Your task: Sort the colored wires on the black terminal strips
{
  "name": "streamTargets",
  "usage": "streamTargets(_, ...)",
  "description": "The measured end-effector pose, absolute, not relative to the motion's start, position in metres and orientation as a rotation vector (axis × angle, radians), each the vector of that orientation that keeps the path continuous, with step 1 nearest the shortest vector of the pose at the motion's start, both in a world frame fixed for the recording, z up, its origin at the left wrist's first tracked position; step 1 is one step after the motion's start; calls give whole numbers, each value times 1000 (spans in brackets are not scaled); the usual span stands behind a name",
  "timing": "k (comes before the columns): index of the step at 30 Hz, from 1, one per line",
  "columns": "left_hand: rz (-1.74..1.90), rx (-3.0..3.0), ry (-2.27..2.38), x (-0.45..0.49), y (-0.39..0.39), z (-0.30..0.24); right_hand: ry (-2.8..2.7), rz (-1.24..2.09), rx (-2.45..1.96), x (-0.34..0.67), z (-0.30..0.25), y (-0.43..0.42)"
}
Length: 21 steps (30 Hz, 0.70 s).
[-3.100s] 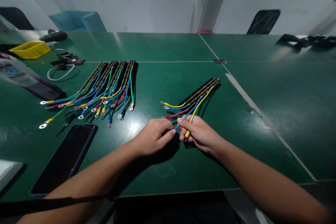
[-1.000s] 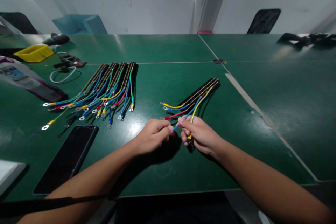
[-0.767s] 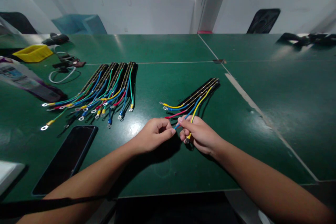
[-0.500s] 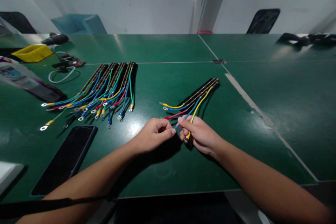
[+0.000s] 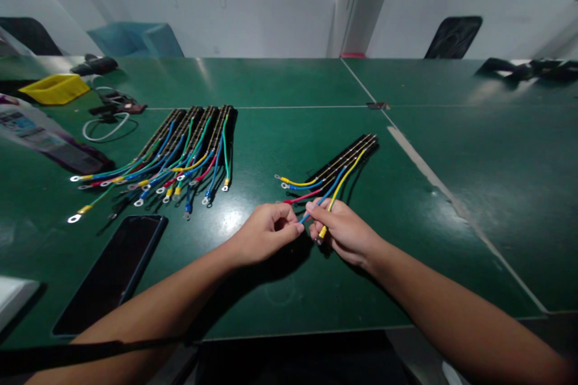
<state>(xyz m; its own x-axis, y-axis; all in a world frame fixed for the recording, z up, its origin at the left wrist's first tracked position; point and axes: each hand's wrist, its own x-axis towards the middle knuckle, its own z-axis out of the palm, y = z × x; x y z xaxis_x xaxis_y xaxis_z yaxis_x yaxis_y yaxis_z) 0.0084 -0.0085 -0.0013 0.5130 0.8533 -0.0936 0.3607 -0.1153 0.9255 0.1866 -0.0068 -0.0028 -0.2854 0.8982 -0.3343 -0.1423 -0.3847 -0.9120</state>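
Observation:
A black terminal strip (image 5: 343,157) with brassy metal rows lies at a slant on the green table, its coloured wires running toward me. My left hand (image 5: 268,230) pinches the end of a blue wire (image 5: 331,190) between thumb and forefinger; its tip is hidden there. Close beside it, my right hand (image 5: 341,228) holds the same blue wire further up. A yellow wire (image 5: 345,180) also passes through the right hand, with its yellow-sleeved end sticking out below the fingers. A red wire (image 5: 303,197) and another yellow wire (image 5: 298,183) with a ring terminal lie just beyond my hands.
Several similar wired strips (image 5: 198,132) lie side by side at the left, their ring terminals toward me. Nearer stands a dark phone (image 5: 112,274), lying flat. Further left are a bottle (image 5: 49,135), a yellow bin (image 5: 56,90) and a white cable (image 5: 106,132).
Both hands stay almost in place, still gripping the blue wire. The strip and its wires show hardly any movement.

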Motion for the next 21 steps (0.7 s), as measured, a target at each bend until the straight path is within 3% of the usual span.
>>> streamTargets(7, 461, 1662, 1006, 8, -7, 4, -1025, 1784, -1156, 187, -3, -7)
streamTargets(21, 562, 1890, 1071, 10, -10, 4, -1059, 1757, -1186, 187, -2, -7)
